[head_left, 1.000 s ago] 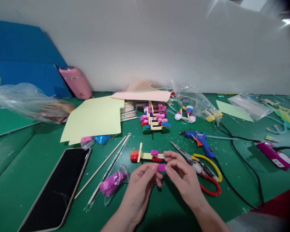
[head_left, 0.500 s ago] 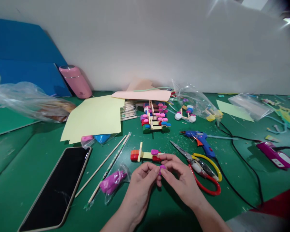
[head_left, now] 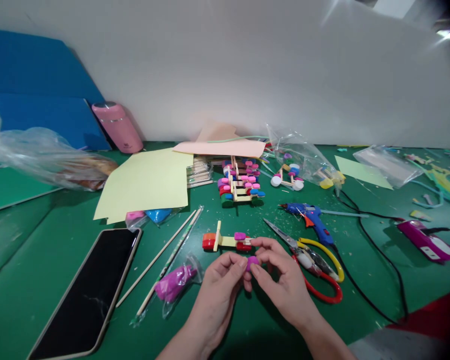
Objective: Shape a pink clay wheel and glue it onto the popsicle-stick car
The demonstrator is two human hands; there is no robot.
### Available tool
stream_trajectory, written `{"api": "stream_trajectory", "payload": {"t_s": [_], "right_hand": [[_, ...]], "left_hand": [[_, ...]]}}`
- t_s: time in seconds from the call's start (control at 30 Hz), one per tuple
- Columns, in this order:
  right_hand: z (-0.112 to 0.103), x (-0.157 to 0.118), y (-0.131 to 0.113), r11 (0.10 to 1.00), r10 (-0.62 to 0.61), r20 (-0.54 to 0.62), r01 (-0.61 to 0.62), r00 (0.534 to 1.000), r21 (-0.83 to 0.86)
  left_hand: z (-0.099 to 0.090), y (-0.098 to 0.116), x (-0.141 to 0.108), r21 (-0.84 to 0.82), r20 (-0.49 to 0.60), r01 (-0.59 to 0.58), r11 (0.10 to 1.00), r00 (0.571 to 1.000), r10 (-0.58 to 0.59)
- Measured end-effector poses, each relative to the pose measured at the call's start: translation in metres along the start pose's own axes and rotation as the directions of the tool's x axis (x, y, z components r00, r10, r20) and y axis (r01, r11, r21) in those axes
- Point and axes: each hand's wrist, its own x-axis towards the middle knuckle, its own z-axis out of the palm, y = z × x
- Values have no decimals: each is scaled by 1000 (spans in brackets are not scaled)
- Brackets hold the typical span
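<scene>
Purple lump (head_left: 252, 263), small, rounded and soft-looking with a matt surface, sat pinched between the fingertips of the left hand (head_left: 222, 285) and the right hand (head_left: 281, 280), which both gripped it, fingers curled. Just beyond the fingertips lay a small model (head_left: 228, 242), its flat, pale wooden strip carrying a smooth, rounded orange-red piece at the left end and red and pink pieces at the other, close to the right hand's fingers. To the left of the left hand, crinkled clear plastic wrapped a lumpy purple mass (head_left: 172, 285), with slender, straight wooden sticks (head_left: 159, 254) past it. Beside the right hand rested scissors (head_left: 292, 244) with tapering metal blades; beyond them lay a blue plastic glue gun (head_left: 307, 213) on the scuffed green tabletop (head_left: 142, 345).
</scene>
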Motion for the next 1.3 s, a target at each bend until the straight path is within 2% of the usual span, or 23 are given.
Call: {"api": "stream_trajectory", "payload": {"t_s": [0.33,0.6,0.73,0.9,1.03,1.3], "right_hand": [[-13,-5,4,991,-54,-15,52,998,-126],[-13,3,0,966,-174,165,201,971,-164],[-10,5,-1,953,-198,154,226,968,-199],[-10,4,5,931,-262,86,275,961,-241],[-11,4,7,920,-280,100,297,955,-255],[-9,4,6,940,-252,93,266,963,-215]], "left_hand": [[0,4,1,-48,-37,76,996,996,-78],[0,3,1,-105,34,124,987,992,-121],[1,4,0,-100,51,105,989,994,-100],[1,3,-2,43,82,49,998,995,-52],[0,2,-2,165,81,29,986,996,-42],[0,3,-3,230,57,-5,973,998,-8]]}}
